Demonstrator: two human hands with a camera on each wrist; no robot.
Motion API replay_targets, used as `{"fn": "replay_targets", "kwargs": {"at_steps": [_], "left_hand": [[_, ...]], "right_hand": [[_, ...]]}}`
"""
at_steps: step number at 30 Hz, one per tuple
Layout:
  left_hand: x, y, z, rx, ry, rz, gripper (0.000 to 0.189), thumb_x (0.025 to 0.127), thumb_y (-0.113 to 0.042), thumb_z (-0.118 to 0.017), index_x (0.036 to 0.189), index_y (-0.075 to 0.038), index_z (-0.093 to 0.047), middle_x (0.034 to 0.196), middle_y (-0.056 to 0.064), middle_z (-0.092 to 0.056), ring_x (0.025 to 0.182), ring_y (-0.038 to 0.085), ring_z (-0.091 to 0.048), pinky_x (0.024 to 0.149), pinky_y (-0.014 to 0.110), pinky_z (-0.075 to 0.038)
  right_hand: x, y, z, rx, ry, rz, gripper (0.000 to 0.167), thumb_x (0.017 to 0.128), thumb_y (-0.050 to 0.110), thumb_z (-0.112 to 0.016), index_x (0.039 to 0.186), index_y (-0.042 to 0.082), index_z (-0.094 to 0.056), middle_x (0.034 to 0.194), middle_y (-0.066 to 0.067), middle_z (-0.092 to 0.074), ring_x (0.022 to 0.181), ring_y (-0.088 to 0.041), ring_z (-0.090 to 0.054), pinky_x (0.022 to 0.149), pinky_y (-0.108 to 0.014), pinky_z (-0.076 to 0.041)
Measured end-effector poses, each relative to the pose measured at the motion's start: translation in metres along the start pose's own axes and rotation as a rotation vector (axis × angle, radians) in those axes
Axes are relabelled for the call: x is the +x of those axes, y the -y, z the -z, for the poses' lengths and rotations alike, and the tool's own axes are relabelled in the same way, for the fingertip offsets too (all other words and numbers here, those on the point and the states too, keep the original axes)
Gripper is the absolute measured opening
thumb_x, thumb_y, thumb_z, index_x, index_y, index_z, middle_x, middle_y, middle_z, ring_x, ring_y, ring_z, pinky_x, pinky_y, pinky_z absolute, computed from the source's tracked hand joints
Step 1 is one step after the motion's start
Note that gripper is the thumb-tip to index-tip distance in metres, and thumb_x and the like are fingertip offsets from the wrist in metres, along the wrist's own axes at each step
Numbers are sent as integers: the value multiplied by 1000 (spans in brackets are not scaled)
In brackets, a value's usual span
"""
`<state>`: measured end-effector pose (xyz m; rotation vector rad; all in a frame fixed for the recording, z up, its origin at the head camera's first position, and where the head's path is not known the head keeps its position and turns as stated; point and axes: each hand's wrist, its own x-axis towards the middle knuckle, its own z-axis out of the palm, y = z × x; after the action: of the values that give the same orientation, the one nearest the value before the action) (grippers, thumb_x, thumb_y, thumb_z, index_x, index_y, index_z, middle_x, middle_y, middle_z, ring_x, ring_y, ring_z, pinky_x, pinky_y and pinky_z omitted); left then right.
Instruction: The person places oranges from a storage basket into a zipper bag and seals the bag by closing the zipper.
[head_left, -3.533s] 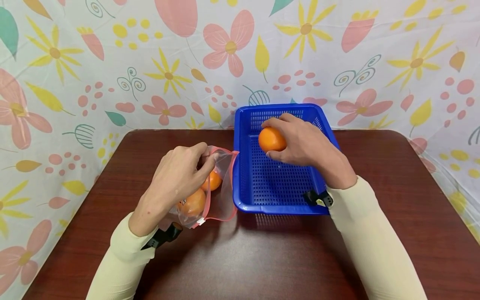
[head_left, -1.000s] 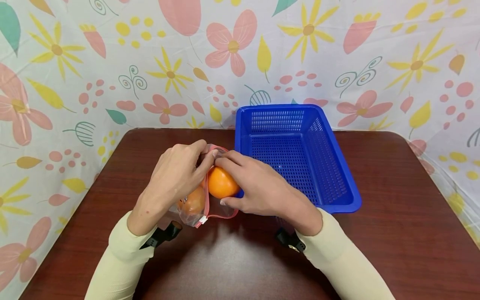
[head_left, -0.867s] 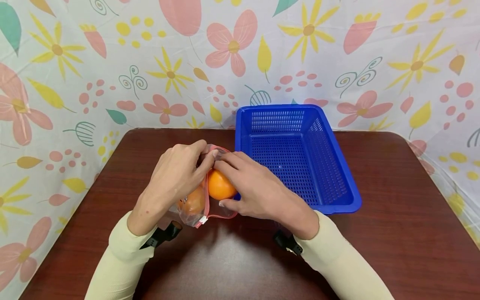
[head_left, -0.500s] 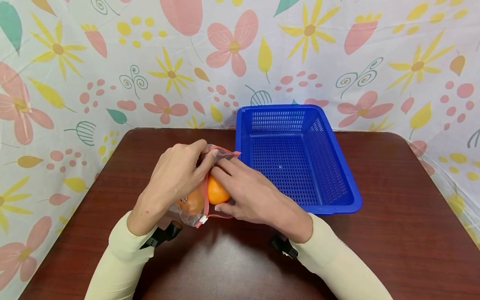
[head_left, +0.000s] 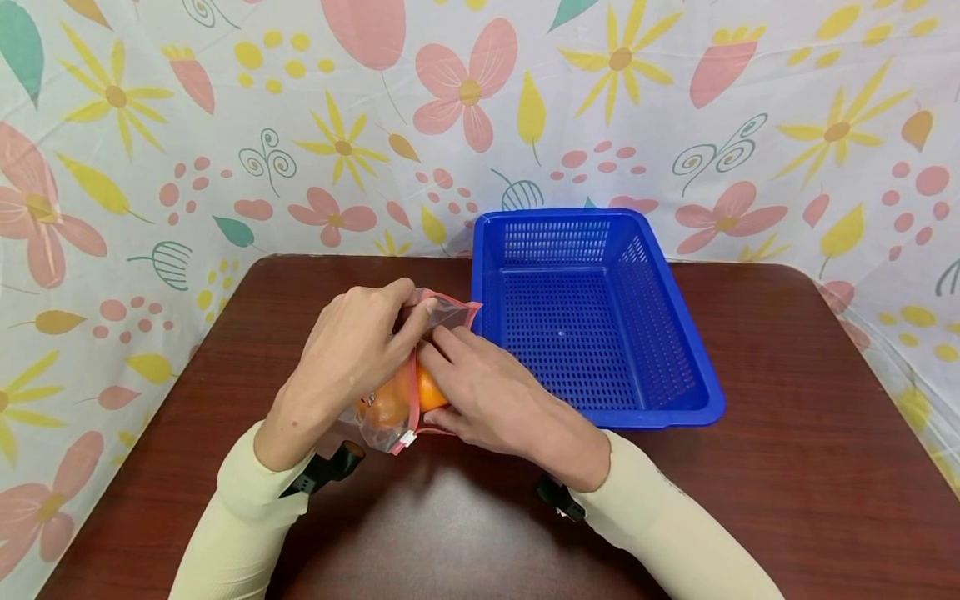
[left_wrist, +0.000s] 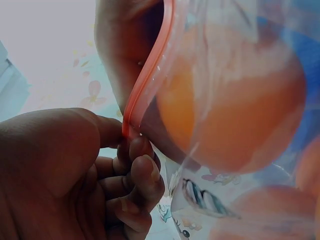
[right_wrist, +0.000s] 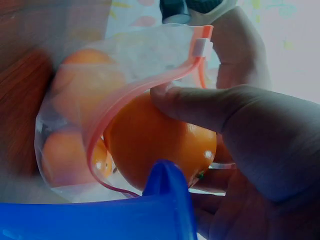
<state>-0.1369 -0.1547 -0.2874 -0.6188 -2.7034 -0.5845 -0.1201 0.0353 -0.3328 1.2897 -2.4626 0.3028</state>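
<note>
A clear zip bag with a red zip edge and a white slider lies on its side left of centre, its mouth towards the basket. My left hand pinches the bag's upper edge between thumb and fingers, as the left wrist view also shows. My right hand grips an orange at the bag's mouth, the fruit partly past the red zip and the fingers around it. Deeper inside, behind the clear film, sit more oranges. In the head view the hands hide much of the bag.
A blue plastic basket with slotted walls, nothing in it, stands right of the bag, its left rim close to the right hand. The dark wooden table ends at the back against a flowered cloth.
My right hand has carried the orange from over the basket leftward into the bag's mouth, moving a little deeper over the last second. My left hand has stayed at the bag's edge.
</note>
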Motion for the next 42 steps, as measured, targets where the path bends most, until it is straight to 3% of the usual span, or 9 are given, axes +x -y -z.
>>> {"fn": "replay_targets", "kwargs": {"at_steps": [4, 15, 21, 26, 42], "left_hand": [[0, 0, 0, -3, 6, 2, 35, 108, -36, -57, 78, -19, -54, 57, -3, -41, 51, 15, -44, 49, 35, -33], [1, -1, -1, 7, 6, 0, 31, 107, -30, -58, 78, -20, -55, 57, -4, -43, 51, 15, -45, 49, 35, -34], [1, -1, -1, 7, 6, -2, 32, 107, -30, -58, 77, -20, -54, 56, -4, -44, 51, 15, -46, 48, 35, -34], [1, -1, -1, -4, 10, -1, 33, 108, -32, -57, 77, -20, -55, 57, -4, -45, 51, 14, -47, 48, 35, -35], [0, -1, -2, -8, 13, 0, 36, 109, -36, -55, 77, -20, -54, 57, -4, -44, 50, 14, -46, 48, 35, -34]], "right_hand": [[-1, 1, -5, -42, -45, 15, 64, 87, 36, -88, 133, 2, -59, 120, -10, -62, 106, -28, -62, 98, -38, -52], [1, 1, -14, -127, -36, -4, 71, 86, 36, -89, 137, -2, -58, 124, -14, -62, 108, -30, -62, 99, -39, -52], [2, 0, -15, -128, -53, -24, 52, 93, 26, -81, 132, -3, -60, 113, -11, -62, 99, -27, -62, 92, -36, -53], [1, -1, -17, -124, -92, -5, 39, 91, 15, -76, 124, -1, -63, 104, -9, -62, 91, -25, -61, 84, -34, -53], [0, -2, -14, -80, -111, 7, 32, 88, 14, -73, 116, 1, -65, 103, -9, -62, 92, -26, -62, 84, -36, -53]]}}
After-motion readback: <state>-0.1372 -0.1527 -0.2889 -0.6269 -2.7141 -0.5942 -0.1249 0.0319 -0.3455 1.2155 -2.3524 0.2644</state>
